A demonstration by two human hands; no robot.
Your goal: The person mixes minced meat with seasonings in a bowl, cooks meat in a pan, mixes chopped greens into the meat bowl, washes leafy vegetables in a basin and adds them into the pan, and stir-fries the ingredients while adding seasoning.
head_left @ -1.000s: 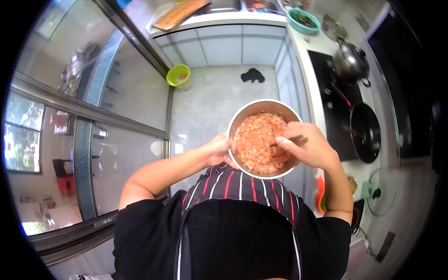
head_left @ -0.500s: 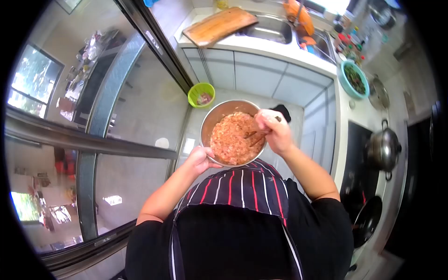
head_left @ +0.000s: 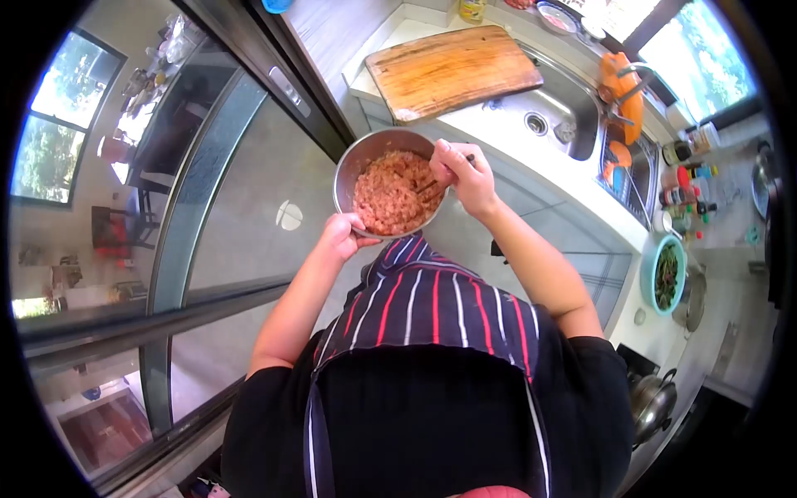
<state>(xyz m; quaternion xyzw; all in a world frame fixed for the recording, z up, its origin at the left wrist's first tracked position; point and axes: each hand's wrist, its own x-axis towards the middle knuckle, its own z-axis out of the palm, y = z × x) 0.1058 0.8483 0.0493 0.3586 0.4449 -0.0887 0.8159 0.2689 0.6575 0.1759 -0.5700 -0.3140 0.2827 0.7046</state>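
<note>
Your left hand grasps the bowl by its near edge, likely to steady it, while your right hand, clenched round chopsticks, holds their tips in the mince just left of it.

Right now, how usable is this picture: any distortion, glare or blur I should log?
Head view: strong fisheye bending, black corners. Head view: the window at upper right glares pale, and the steel sink carries bright streaks. Head view: the left hand, right hand and pot look fairly sharp.
</note>
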